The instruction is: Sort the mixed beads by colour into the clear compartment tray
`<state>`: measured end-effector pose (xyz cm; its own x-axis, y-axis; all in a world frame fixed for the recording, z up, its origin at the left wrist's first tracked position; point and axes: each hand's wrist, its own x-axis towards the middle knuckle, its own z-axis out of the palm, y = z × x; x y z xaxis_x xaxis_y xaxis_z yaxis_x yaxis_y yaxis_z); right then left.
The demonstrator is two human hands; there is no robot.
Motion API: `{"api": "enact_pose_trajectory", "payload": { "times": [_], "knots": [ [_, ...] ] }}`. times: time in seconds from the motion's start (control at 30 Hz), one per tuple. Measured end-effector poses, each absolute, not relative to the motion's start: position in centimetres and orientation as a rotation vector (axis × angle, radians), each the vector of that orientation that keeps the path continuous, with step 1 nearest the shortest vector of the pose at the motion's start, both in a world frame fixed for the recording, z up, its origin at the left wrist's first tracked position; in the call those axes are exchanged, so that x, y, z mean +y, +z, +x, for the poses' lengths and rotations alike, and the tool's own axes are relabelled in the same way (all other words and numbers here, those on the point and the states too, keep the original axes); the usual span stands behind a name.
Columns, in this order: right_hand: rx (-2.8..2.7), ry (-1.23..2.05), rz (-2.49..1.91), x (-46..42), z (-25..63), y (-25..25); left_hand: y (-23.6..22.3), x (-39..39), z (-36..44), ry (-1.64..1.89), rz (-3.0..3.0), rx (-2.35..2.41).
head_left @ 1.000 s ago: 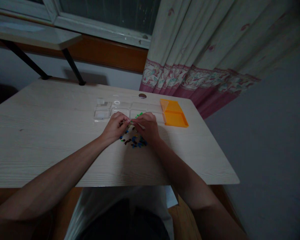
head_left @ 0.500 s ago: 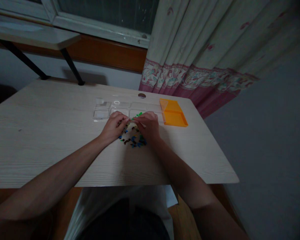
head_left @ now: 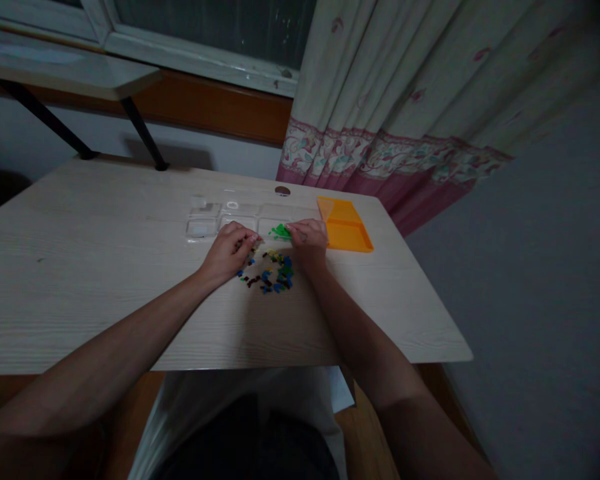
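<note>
A person's left hand (head_left: 230, 251) rests low over the left far edge of a scatter of small loose pieces (head_left: 280, 277), its fingers curled and thumb and forefinger brought nearly together at the tips; whether anything is pinched there is too small to tell. The right hand (head_left: 307, 241) leans in from the right, fingers half curled and pointed down at a cluster of bright green pieces (head_left: 281, 231) at its fingertips (whether it has hold of one cannot be told). The arms bracket the loose pieces, which probably keeps them all in sight and within reach.

Blue, dark, green and yellow bits lie in a rough ring on the near side of the hands. The green cluster sits apart on the far side, seemingly within a near compartment of a clear divided tray (head_left: 203, 230), whose walls likely serve to keep small parts from mixing. The tray stretches left to right just beyond the hands, close enough, it seems, for a short reach. At its right end stands an orange box (head_left: 349, 235); beyond the tray, a brown disc (head_left: 283, 191) lies near the far edge of the pale wooden table (head_left: 130, 300), below a patterned curtain (head_left: 380, 143).
</note>
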<state>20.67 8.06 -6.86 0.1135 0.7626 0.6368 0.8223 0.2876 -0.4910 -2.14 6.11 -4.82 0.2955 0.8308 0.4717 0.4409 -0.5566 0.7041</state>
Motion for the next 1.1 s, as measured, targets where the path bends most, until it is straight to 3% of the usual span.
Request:
{"api": "enact_pose_trajectory", "payload": {
  "times": [0.33,0.73,1.1],
  "knots": [
    [-1.636,-0.128,-1.45,8.4,20.7,-7.1,-4.6,6.0,-2.1,1.15,2.209,1.084],
    [-1.655,-0.122,-1.43,8.1,20.5,-6.8,-4.5,5.2,-2.0,0.828,2.59,0.781],
    [-1.679,-0.106,-1.456,8.3,20.1,-6.8,-5.2,4.4,-0.5,0.669,2.728,0.835]
  ]
}}
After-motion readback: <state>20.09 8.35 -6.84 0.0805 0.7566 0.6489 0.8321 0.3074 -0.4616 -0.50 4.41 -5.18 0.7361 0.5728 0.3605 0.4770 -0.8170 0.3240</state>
